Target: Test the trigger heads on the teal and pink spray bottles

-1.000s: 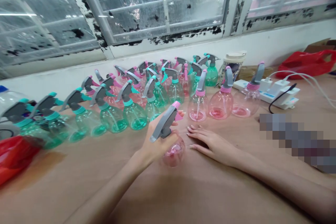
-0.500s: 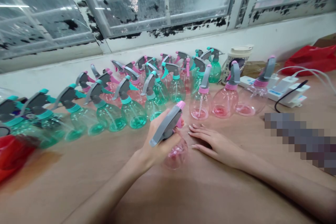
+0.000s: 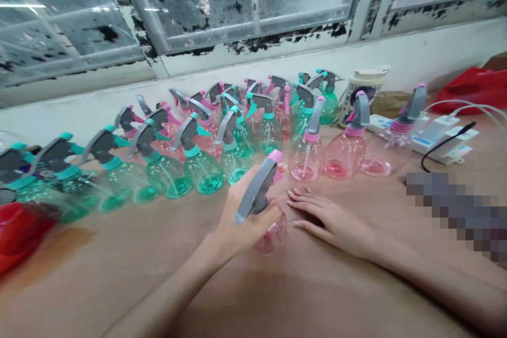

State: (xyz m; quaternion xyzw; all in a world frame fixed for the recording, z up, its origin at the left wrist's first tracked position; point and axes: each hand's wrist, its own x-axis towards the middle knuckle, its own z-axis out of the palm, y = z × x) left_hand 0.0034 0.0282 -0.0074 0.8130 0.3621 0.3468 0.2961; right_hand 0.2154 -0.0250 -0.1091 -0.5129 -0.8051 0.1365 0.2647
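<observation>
My left hand (image 3: pixel 241 222) is wrapped round the neck of a pink spray bottle (image 3: pixel 273 235) with a grey trigger head and a pink nozzle. The bottle is at the tabletop, and my fingers hide its collar. To its right, my right hand (image 3: pixel 330 216) lies on the table with its fingers stretched out, apart from the bottle and holding nothing. Just beyond the right hand stand three more pink bottles, the nearest being a clear pink spray bottle (image 3: pixel 306 161). Green spray bottles, such as one with a teal collar (image 3: pixel 206 171), line up behind my left hand.
Several more pink and green spray bottles crowd back toward the wall (image 3: pixel 79 116). A paper cup (image 3: pixel 363 90), a white power strip (image 3: pixel 447 145) with cables and a red bag (image 3: pixel 473 90) are at the right. Another red bag (image 3: pixel 19 232) lies at the left edge of the wooden table (image 3: pixel 130 264).
The view has shifted slightly, so most things on the right appear a little further right. My left hand keeps its hold on the pink spray bottle, and my right hand stays flat.
</observation>
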